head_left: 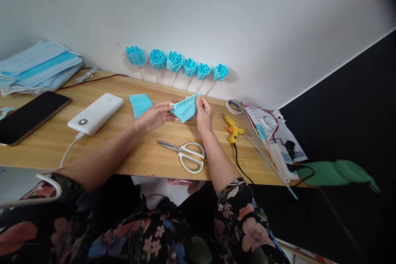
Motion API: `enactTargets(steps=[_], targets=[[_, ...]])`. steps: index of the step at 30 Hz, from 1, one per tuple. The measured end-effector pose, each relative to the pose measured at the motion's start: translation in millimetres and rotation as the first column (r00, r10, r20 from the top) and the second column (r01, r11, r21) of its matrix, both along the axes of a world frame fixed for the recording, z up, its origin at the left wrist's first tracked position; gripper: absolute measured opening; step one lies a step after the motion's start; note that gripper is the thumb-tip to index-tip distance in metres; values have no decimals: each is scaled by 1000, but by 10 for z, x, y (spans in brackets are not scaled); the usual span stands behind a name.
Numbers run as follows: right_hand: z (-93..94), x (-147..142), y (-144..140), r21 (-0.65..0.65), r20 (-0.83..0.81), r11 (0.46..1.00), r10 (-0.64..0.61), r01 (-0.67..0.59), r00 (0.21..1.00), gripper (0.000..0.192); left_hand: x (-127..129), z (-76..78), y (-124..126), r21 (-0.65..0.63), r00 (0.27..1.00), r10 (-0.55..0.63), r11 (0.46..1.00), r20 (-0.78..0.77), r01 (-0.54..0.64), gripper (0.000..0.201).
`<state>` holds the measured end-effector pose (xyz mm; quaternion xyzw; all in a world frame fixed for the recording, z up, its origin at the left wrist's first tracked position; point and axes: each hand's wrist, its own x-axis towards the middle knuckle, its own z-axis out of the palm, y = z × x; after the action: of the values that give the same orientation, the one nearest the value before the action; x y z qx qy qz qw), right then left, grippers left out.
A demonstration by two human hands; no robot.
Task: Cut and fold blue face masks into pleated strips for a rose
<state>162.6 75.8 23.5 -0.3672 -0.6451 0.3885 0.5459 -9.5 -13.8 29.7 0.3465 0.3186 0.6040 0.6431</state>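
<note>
A piece of light-blue fabric [185, 109], like face-mask material, is stretched between my two hands above the table. My left hand [157, 116] pinches its left end, and my right hand [204, 112] grips its upper right corner between thumb and fingers. Just left of it, a blue fabric square [140, 104] lies flat on the wood. Part of another blue piece shows behind the held one. Scissors [185, 154] with white handles rest below my hands, blades pointing left. Several blue fabric roses [175, 62] on thin sticks lean against the wall behind.
A yellow glue gun [234, 129] lies to the right, near glue sticks and a white power strip [281, 161]. On the left are a white power bank [96, 113], a dark phone [32, 117] and a stack of face masks [40, 66]. A green cloth bag [334, 172] hangs past the table's edge.
</note>
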Motion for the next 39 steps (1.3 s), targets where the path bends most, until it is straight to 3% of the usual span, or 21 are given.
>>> enactTargets(steps=[5,8,12,18,29,32,35,37,39], targets=[[61,24,2,-20,51,999,45,-44,998,47,-26,38,21,-50,996,51,997,-71,-55,21],[110,33,-38,-15,86,993,122,-121,989,45,-50,79,33,-36,989,88,995,-121,-93,42],[179,15,-153,58,244,973,203,-224,948,40,-45,121,9,11,980,6,1000,-198,-3,63],[180,-52,-248,151,363,963,157,-224,918,33,-20,87,-43,-19,931,58,997,-362,-69,44],[100,-98,-214,-29,257,961,272,-274,927,41,23,71,-42,-12,909,137,988,-394,-154,35],[100,-102,-213,-26,255,969,245,-247,935,41,14,59,-18,106,862,262,965,-435,-239,33],[92,-99,-193,-21,257,973,227,-230,939,41,-11,83,-9,268,753,465,885,-465,-381,30],[86,-97,-181,-20,290,975,216,-220,932,41,-21,113,-20,303,710,498,867,-498,-396,28],[82,-94,-176,5,345,976,203,-218,916,40,-22,139,-36,309,697,470,882,-541,-355,27]])
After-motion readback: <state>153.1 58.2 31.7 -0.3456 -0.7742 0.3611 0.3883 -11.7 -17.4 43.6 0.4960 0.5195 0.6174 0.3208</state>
